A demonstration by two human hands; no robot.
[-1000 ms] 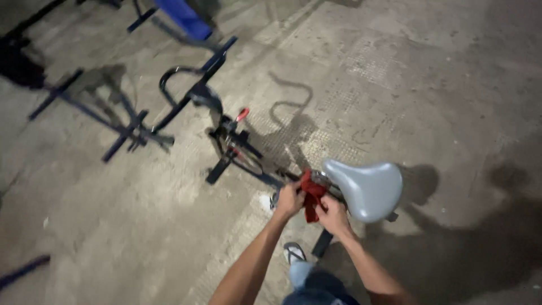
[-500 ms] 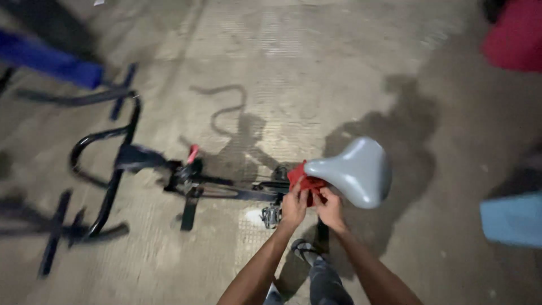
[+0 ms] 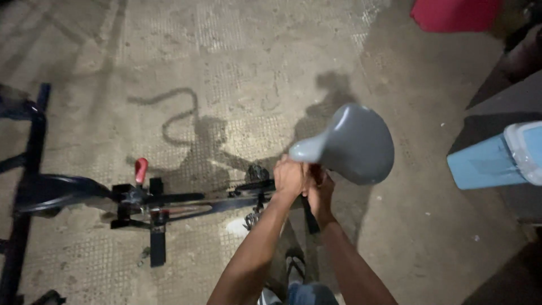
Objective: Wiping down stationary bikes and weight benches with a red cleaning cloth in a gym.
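While both my left hand [image 3: 289, 176] and right hand [image 3: 320, 191] close tight together just under the nose of the grey saddle [image 3: 351, 144], I keep firm, even pressure around the post beneath it.

A gym storeroom or repair yard is suggested. A rough, stained concrete floor [image 3: 254, 62] is seen under dim, hard light, and a stationary exercise bike [image 3: 169, 203] with a grey saddle [image 3: 355, 144] stands on it. Another dark blue metal frame [image 3: 25, 169] is seen at the floor's left edge.
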